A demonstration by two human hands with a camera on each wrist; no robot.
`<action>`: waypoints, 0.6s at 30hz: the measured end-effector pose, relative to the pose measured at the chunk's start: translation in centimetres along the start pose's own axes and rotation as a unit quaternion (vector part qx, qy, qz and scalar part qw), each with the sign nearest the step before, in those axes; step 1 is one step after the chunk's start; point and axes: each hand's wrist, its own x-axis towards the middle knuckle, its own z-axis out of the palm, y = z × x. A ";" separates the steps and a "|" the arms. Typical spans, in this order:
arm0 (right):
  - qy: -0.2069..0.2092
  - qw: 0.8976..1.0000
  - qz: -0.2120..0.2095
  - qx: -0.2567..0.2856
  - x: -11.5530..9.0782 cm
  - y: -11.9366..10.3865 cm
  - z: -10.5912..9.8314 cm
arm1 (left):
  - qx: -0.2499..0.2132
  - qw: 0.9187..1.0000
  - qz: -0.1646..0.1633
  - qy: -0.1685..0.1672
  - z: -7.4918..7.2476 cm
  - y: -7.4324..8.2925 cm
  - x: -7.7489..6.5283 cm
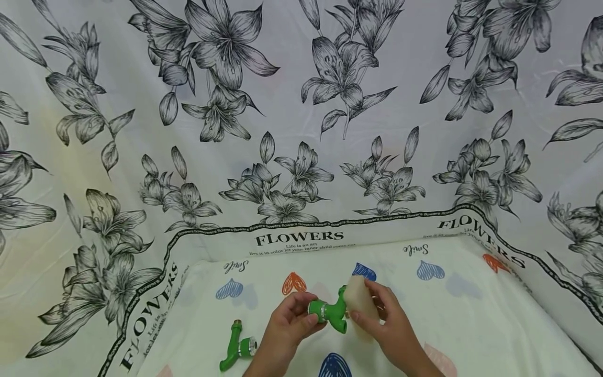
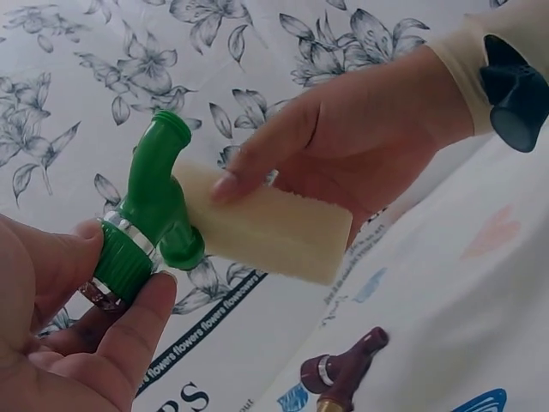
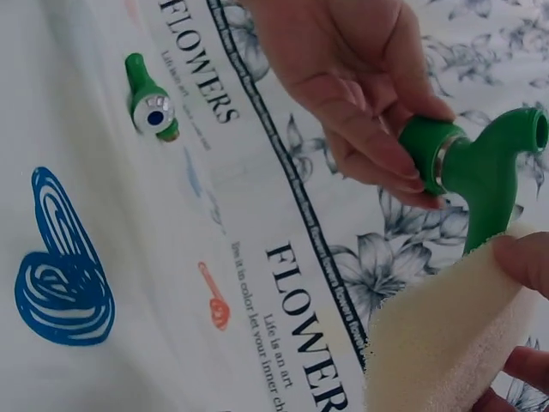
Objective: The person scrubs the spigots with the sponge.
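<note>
My left hand (image 1: 293,320) pinches the knob end of a green plastic tap (image 1: 336,314) between thumb and fingers, above the cloth. In the left wrist view the tap (image 2: 154,189) has its spout turned up, and a silvery band circles it near the knob. With thumb and fingers, my right hand (image 1: 388,317) grips a cream-coloured sponge block (image 1: 361,303). The sponge (image 3: 455,322) lies right against the tap's body on the side away from the left hand. Parts of the right fingers are hidden behind it.
A second green tap (image 1: 233,348) lies on the white heart-print cloth (image 1: 188,324), left of my left forearm. A dark red tap (image 2: 347,369) rests lower right in the left wrist view. Behind rises a flower-print curtain (image 1: 292,125) with a lettered border.
</note>
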 end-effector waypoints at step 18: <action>-0.102 0.990 0.024 0.089 -1.5 -2.3 0.8 | 0.004 0.999 0.027 0.028 -0.6 -0.3 0.3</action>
